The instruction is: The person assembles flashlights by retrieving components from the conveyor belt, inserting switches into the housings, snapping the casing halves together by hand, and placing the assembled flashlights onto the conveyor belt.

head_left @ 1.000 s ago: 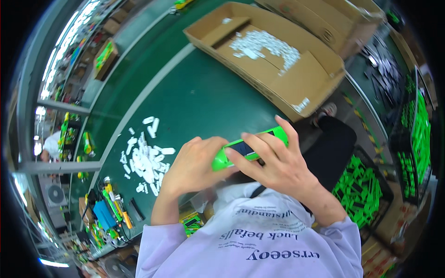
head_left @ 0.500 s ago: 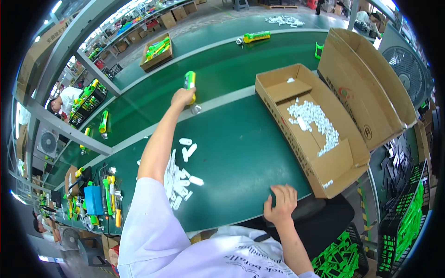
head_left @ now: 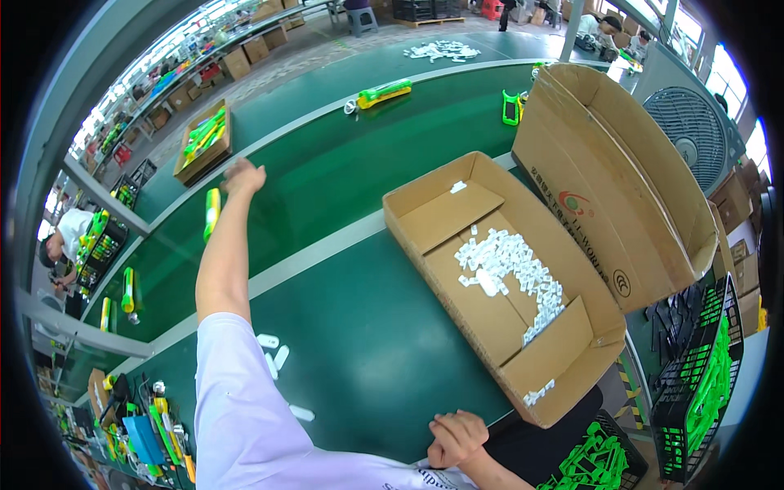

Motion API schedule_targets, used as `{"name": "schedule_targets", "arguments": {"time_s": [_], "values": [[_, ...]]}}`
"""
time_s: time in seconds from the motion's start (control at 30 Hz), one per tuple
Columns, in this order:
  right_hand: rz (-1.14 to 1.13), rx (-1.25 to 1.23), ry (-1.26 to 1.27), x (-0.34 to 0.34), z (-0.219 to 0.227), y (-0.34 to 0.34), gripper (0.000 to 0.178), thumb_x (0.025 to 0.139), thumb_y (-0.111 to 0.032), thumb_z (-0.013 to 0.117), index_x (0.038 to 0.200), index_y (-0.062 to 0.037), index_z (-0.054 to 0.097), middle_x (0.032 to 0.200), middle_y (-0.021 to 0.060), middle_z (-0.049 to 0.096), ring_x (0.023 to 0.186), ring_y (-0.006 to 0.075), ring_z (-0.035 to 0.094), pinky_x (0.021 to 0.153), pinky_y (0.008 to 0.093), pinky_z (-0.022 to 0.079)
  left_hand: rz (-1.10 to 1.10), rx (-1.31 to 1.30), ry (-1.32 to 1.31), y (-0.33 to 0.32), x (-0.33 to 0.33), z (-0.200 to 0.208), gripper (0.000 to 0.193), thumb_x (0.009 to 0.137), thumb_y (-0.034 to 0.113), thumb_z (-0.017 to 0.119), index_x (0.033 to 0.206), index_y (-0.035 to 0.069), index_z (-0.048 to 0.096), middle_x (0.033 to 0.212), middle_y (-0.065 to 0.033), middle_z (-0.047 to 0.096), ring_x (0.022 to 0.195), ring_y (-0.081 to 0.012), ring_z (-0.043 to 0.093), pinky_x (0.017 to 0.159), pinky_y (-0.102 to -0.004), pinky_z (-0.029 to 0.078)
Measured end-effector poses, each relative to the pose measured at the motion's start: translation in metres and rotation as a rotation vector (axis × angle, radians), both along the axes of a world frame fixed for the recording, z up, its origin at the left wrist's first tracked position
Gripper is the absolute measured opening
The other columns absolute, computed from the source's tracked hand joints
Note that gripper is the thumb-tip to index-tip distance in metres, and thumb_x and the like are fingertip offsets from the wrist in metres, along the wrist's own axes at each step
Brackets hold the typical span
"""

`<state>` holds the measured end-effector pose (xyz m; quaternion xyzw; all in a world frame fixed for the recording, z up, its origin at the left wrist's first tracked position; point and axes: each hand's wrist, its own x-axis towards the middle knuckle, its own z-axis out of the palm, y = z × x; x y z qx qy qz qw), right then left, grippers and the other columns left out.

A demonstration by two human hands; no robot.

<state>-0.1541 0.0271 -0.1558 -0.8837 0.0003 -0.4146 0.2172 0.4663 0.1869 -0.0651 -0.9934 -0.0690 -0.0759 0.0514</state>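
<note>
Looks matt on the long open brown cardboard box (head_left: 441, 219), smooth on the small white plastic pieces (head_left: 494, 255) inside. Gleams softly across the flat green bench (head_left: 408, 327). Shows smooth plastic on the green-and-yellow tube (head_left: 212, 214), matt cloth in the pale lilac sleeve (head_left: 237, 392).

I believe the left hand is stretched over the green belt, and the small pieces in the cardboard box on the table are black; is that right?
Not quite: in the head view, the small pieces in that cardboard box are white, not black. The left hand is indeed stretched over the green belt.
</note>
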Motion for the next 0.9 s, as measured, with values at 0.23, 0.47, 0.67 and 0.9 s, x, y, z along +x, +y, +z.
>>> {"name": "schedule_targets", "arguments": {"time_s": [0.23,0.47,0.67,0.9], "values": [[0.266,0.100,0.240,0.000,0.034,-0.031,0.021,0.078,-0.010,0.065,0.098,-0.0026,0.067,0.103,0.0132,0.068,0.097,0.0272,0.065,0.090,0.0406,0.055,-0.451,-0.175,-0.104,-0.185,0.062,-0.013,0.066,0.091,0.048,0.059,0.140,0.008,0.038,0.145,-0.0120,0.045,0.136,-0.0296,0.041,0.104,-0.0600,0.036],[0.310,-0.082,0.431,-0.012,0.002,-0.050,0.027,0.089,-0.026,0.062,0.111,-0.0095,0.066,0.118,0.0109,0.066,0.110,0.0249,0.064,0.095,0.0426,0.054,-0.637,-0.052,-0.144,-0.292,0.169,-0.042,0.082,0.085,0.056,0.064,0.143,0.005,0.035,0.150,-0.0156,0.040,0.138,-0.0320,0.039,0.105,-0.0612,0.035],[0.530,-0.223,0.470,-0.007,0.004,-0.067,0.023,0.087,-0.022,0.064,0.104,-0.0078,0.068,0.113,0.0102,0.069,0.106,0.0264,0.066,0.094,0.0439,0.054,-0.665,-0.217,0.121,-0.278,0.216,-0.070,0.072,0.086,0.053,0.065,0.136,0.007,0.042,0.133,-0.0175,0.057,0.129,-0.0365,0.050,0.105,-0.0629,0.032],[0.265,-0.020,0.251,0.005,0.007,-0.039,0.014,0.081,-0.012,0.063,0.090,-0.0037,0.070,0.108,0.0147,0.069,0.099,0.0302,0.067,0.092,0.0452,0.055,-0.549,-0.210,0.118,-0.236,0.173,-0.053,0.073,0.079,0.054,0.071,0.132,0.009,0.047,0.137,-0.0165,0.054,0.131,-0.0351,0.047,0.106,-0.0641,0.028]]}}
